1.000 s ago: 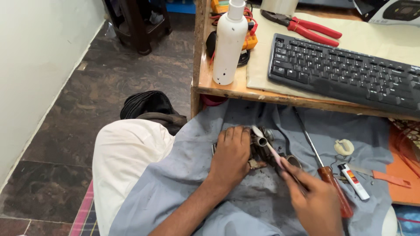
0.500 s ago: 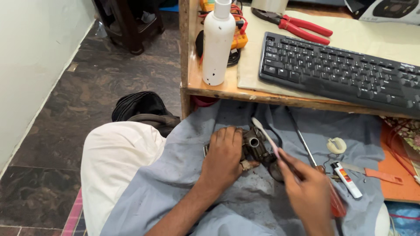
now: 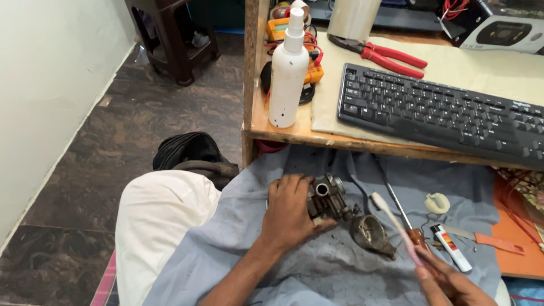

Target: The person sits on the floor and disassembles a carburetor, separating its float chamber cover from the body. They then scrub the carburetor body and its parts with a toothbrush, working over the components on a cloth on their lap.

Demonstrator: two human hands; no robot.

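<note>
Cloth [image 3: 238, 243], grey and smudged dark, covers the lap below a wooden desk [image 3: 294, 135], with dark stone floor [image 3: 141, 124] to the side. Left hand [image 3: 290, 215] presses down, fingers curled around a grimy metal engine part [image 3: 328, 199] resting on that cloth. Beside the part lies a round metal bowl [image 3: 371, 233]. Right hand [image 3: 453, 283] pinches a toothbrush [image 3: 394, 226], bristles raised just above the bowl.

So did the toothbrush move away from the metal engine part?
Yes. The toothbrush in the right hand pulled back, off the metal part towards the lighter.
</note>
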